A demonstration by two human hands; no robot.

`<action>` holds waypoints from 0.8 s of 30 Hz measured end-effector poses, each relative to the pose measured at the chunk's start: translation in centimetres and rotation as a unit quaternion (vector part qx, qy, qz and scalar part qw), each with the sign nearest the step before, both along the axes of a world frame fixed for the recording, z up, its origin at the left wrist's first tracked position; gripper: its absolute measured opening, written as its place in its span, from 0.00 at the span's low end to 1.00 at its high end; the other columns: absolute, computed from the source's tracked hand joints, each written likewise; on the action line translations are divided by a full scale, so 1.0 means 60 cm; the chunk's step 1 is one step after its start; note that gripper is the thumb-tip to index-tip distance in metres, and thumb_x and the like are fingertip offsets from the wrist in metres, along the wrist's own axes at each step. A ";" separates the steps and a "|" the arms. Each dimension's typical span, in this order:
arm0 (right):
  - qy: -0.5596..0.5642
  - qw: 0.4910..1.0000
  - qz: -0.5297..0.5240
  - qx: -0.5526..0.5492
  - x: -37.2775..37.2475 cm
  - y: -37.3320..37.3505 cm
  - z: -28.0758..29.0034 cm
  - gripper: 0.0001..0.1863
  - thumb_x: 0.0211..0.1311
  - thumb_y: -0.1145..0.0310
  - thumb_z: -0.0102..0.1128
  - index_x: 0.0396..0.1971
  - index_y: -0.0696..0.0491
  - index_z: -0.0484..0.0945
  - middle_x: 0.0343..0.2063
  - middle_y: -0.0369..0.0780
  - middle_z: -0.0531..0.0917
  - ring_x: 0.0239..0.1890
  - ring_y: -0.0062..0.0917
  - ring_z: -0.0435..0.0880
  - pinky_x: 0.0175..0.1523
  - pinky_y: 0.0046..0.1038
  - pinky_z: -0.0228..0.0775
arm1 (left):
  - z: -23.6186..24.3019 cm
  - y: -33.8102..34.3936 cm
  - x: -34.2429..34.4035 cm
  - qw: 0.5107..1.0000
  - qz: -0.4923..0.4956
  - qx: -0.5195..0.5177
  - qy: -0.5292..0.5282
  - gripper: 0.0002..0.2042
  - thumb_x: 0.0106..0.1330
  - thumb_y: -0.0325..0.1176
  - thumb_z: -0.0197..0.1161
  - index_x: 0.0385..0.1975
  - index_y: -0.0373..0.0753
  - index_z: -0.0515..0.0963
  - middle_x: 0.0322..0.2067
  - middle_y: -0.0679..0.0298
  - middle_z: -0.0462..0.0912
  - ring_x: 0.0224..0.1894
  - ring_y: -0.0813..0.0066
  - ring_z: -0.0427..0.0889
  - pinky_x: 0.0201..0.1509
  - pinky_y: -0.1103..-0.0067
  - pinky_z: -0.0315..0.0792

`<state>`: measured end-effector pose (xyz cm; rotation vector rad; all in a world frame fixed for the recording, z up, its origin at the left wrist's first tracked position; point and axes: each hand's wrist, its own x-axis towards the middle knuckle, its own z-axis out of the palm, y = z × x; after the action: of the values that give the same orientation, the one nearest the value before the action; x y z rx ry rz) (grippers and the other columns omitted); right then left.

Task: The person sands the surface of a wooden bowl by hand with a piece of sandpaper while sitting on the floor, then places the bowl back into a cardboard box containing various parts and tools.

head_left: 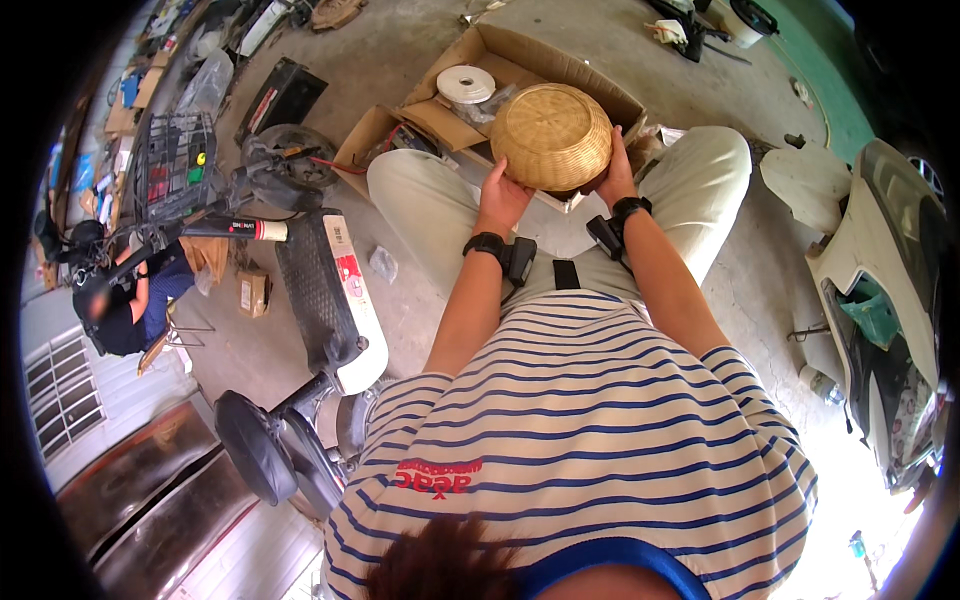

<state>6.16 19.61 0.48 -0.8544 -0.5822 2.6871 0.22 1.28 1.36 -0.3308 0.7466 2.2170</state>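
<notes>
A round woven basket (pixel 551 137) is being held upside down between a seated person's two hands, its domed bottom facing up toward the camera and its rim turned down toward the lap. It is hanging just above the knees, over the near edge of an open cardboard box (pixel 520 62) that is sitting on the concrete floor (pixel 400 40) in front of the legs. The left hand (pixel 500 197) is cupping the basket's lower left side, palm up and fingers spread open against the weave; the right hand (pixel 618 170) is pressing against the lower right side, fingers curled round the rim. Both hands are lying equally close, one on each flank, so the basket sits squarely between them with no long axis to speak of. Inside the box, toward its far left corner, a white roll of tape (pixel 465 83) is lying flat, apart from the basket. To the person's left an electric scooter (pixel 320 280) is standing on the floor, and beyond it another person (pixel 135 300) is sitting low. White body panels (pixel 880 260) are resting at the right.
</notes>
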 end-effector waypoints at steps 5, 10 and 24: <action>0.015 1.000 0.007 -0.003 -0.003 0.005 -0.016 0.27 0.61 0.46 0.44 0.51 0.52 0.67 0.48 0.39 0.74 0.49 0.30 0.71 0.54 0.31 0.63 | -0.004 -0.002 -0.002 0.999 -0.008 0.033 0.008 0.25 0.61 0.39 0.53 0.57 0.40 0.57 0.56 0.61 0.62 0.57 0.64 0.62 0.59 0.69 0.57; 0.011 1.000 0.005 -0.009 -0.001 0.008 -0.025 0.26 0.62 0.47 0.43 0.50 0.52 0.68 0.48 0.39 0.74 0.48 0.29 0.71 0.53 0.31 0.63 | 0.001 -0.005 -0.007 0.998 -0.039 0.055 -0.017 0.24 0.62 0.39 0.53 0.56 0.40 0.57 0.55 0.62 0.63 0.56 0.65 0.63 0.59 0.68 0.57; -0.035 0.999 -0.008 -0.033 -0.005 0.005 -0.049 0.19 0.60 0.58 0.42 0.42 0.56 0.72 0.43 0.41 0.77 0.46 0.33 0.73 0.54 0.32 0.61 | 0.003 -0.008 -0.001 0.996 -0.020 0.045 0.080 0.26 0.62 0.43 0.54 0.58 0.42 0.57 0.58 0.63 0.61 0.60 0.64 0.59 0.62 0.64 0.52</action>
<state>5.88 19.93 -2.46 -0.9704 -0.5014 2.6841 0.15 0.77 1.56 -0.0945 0.7289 2.2494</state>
